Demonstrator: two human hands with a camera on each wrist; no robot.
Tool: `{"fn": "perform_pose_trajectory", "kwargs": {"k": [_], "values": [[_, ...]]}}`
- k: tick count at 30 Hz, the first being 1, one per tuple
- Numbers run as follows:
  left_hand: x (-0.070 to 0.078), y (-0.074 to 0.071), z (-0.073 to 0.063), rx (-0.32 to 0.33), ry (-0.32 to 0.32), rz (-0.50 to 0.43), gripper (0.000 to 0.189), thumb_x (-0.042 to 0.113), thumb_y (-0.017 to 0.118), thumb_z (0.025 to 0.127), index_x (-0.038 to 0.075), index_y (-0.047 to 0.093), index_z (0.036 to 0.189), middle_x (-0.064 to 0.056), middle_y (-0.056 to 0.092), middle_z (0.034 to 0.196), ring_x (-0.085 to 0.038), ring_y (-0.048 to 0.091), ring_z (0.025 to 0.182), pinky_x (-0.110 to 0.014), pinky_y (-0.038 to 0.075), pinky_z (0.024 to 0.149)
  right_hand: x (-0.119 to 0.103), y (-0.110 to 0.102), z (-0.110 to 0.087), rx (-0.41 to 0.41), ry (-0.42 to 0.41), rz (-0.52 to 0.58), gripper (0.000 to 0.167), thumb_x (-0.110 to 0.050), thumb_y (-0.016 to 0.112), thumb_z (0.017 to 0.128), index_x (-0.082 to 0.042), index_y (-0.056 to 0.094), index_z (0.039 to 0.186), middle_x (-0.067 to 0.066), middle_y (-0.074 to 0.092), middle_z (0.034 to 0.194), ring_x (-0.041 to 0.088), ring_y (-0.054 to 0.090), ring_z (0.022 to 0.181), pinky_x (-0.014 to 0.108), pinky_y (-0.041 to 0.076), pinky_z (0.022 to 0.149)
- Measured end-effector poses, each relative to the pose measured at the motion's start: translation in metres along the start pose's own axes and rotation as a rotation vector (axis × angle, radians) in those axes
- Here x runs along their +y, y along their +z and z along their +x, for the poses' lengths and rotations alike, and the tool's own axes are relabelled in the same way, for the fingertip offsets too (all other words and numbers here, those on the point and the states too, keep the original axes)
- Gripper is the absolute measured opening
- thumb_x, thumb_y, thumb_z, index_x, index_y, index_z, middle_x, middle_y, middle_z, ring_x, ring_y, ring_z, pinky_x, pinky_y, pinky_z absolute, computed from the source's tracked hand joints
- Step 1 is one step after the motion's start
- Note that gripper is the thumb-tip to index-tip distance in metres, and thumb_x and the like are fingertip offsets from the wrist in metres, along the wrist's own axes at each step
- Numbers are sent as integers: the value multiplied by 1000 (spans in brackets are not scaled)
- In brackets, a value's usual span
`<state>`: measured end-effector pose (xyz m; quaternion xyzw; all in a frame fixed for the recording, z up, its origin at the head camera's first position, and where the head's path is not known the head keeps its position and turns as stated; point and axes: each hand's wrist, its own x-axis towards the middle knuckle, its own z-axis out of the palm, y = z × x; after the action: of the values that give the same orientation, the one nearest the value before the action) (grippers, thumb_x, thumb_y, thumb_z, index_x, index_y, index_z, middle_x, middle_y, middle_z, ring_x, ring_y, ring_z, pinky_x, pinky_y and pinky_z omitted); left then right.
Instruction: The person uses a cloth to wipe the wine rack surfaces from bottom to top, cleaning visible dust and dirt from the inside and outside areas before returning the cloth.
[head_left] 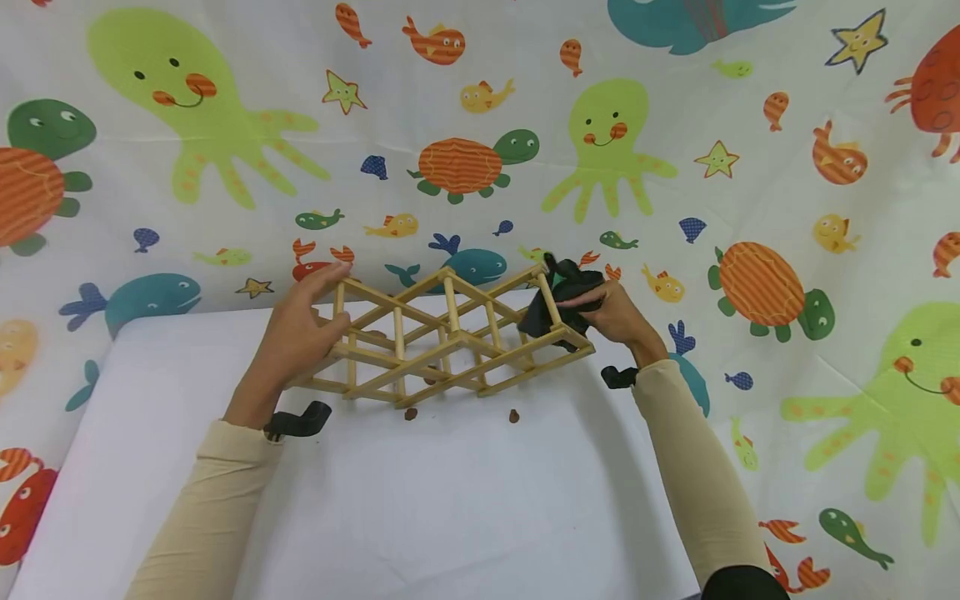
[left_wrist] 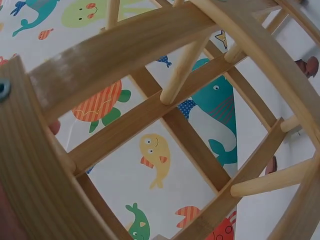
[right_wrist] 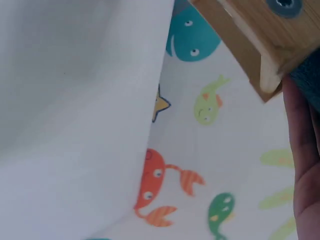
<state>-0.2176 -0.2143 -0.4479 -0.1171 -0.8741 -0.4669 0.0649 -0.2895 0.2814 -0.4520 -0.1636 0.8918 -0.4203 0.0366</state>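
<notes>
A wooden lattice rack [head_left: 452, 304], made of crossed flat slats joined by round dowels, stretches between both hands over the white surface. My left hand [head_left: 303, 325] grips its left end, thumb on the near side and fingers over the top. At the other end, my right hand [head_left: 618, 312] holds a bunched black cloth [head_left: 577, 283] against the end dowel and slats. In the left wrist view the slats [left_wrist: 125, 127] fill most of the picture, and most of that hand is hidden. The right wrist view shows the rack's corner [right_wrist: 260, 30] with the cloth [right_wrist: 307, 82] beside the fingers.
Small brown pieces [head_left: 410, 413] [head_left: 513, 416] lie on the white tabletop [head_left: 465, 500] just in front of the rack. Behind and to the sides hangs a white sheet [head_left: 510, 100] printed with sea animals. The table's back edge runs behind the rack.
</notes>
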Motion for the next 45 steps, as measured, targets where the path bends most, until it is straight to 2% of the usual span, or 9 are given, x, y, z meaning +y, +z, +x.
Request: {"fn": "perform_pose_trajectory", "kwargs": {"k": [3,6,12,14,22,29,35,39,45], "values": [[1,-5,-1,-1,-15,3,70,5,61,96,23,45,162,-3,43,170,-37,44,153,-67,49,110,-12,4,7,-147,-47,-109,44,25,56,81,1,83,106,25,79,109,3,39,59,21,34,52],[0,-10,-1,-1,-33,-9,70,4,61,96,23,46,161,-3,43,170,-37,41,155,-68,44,115,-20,12,16,-302,-88,-67,38,26,63,81,1,83,101,21,79,110,3,24,57,22,25,50],[-6,-14,1,-41,-34,-47,68,2,63,96,20,48,160,-4,43,170,-36,35,160,-73,28,123,-21,34,35,-552,-227,-64,31,-7,82,91,-8,80,123,17,75,126,2,55,101,17,46,80],[-6,-14,2,-61,-37,-43,68,3,63,97,21,47,161,-4,42,171,-37,34,160,-74,26,123,-22,40,39,-548,-211,-86,40,-13,83,93,-13,75,132,15,70,134,8,55,119,18,46,93],[-10,-18,8,-76,-54,-37,68,5,62,98,21,45,162,-4,40,172,-39,32,160,-76,25,124,-36,59,45,-392,175,-30,27,-2,82,88,-6,82,114,15,74,113,16,48,88,21,45,69],[-17,-22,10,-87,-56,-70,68,2,63,97,19,46,161,-6,42,170,-36,32,161,-70,25,126,-35,63,50,-421,29,123,39,-3,77,95,-4,72,133,19,64,147,23,59,129,21,55,98],[-16,-21,9,-53,-54,-61,69,1,63,95,20,48,159,-8,47,166,-38,36,158,-75,29,121,-43,66,51,-395,264,81,28,-2,78,94,3,76,122,19,74,128,12,68,99,20,58,82],[-15,-15,11,-44,-37,-49,69,1,63,93,18,49,158,-10,49,164,-39,38,156,-74,32,120,-42,53,44,-402,203,7,28,-5,79,92,-2,79,120,16,75,129,14,64,101,19,56,78],[-12,-14,12,-34,-5,-26,68,1,63,93,14,50,158,-11,49,164,-39,40,153,-70,35,119,-29,25,21,-314,198,141,23,-6,77,94,-6,82,116,15,67,144,24,54,121,22,54,73]]}}
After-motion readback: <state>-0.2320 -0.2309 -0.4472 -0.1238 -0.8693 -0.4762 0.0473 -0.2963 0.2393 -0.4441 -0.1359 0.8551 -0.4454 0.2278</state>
